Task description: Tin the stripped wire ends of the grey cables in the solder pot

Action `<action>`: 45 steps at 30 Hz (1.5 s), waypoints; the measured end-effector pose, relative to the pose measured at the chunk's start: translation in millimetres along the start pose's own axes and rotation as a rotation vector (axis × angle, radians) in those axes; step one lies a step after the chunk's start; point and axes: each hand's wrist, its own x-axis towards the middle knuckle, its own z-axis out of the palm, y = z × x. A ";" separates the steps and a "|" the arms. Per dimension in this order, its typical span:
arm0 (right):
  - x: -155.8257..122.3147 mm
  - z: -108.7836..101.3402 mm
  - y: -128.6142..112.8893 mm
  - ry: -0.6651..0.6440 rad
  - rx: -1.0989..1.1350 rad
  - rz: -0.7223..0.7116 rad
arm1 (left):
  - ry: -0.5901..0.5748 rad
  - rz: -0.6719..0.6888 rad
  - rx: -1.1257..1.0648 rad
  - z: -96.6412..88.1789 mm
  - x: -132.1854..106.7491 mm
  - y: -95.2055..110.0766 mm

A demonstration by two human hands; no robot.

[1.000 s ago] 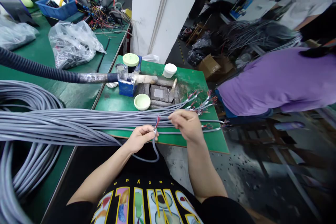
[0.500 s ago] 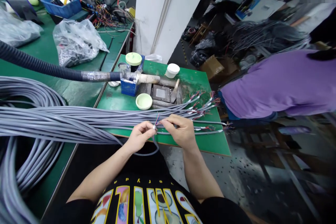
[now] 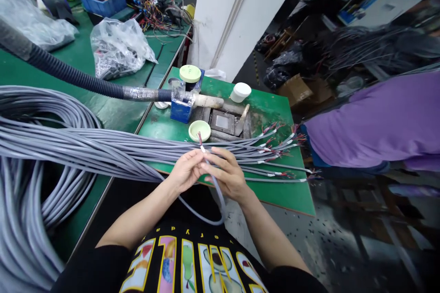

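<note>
Between my two hands a grey cable [image 3: 220, 197] stands with its end up, a white band and thin reddish wires at the tip. My left hand [image 3: 185, 171] pinches it just under the band. My right hand [image 3: 228, 174] is closed on the same cable from the other side, fingers bent across it. Below my hands the cable hangs in a loop and runs back left. Just behind the held tip is a pale green bowl [image 3: 205, 127]. A thick bundle of grey cables [image 3: 130, 144] lies behind my hands, its stripped wire ends [image 3: 275, 149] fanned out at right.
A square metal pot [image 3: 222, 122] with a scraper is set on the green board [image 3: 278, 197]. A ribbed hose [image 3: 92, 84] ends above it, by a blue box [image 3: 180, 111] and a white tub [image 3: 240, 92]. A person in a purple top [image 3: 371, 123] is at right.
The cable end has turned to point up and away, its wires now together rather than spread. My right fingers have moved from the wires to the cable. The view has shifted left.
</note>
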 end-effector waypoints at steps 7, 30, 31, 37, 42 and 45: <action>39.8 -11.8 34.5 0.316 0.052 0.358 | 0.128 0.537 0.965 -14.0 -24.7 36.7; 72.4 32.7 86.8 -0.027 0.124 0.480 | 0.401 0.859 1.444 -62.9 -12.7 38.1; 72.6 33.4 87.1 -0.029 0.124 0.480 | 0.400 0.857 1.441 -62.7 -12.7 38.1; 77.0 12.7 79.4 0.081 0.120 0.515 | 0.385 0.773 1.387 -62.4 -16.1 44.5; 71.9 -22.3 90.4 0.241 -0.035 0.528 | 0.339 0.665 1.312 -62.1 -21.1 55.2; 60.6 -30.0 113.6 0.271 -0.064 0.566 | 0.334 0.659 1.313 -61.5 -21.2 57.4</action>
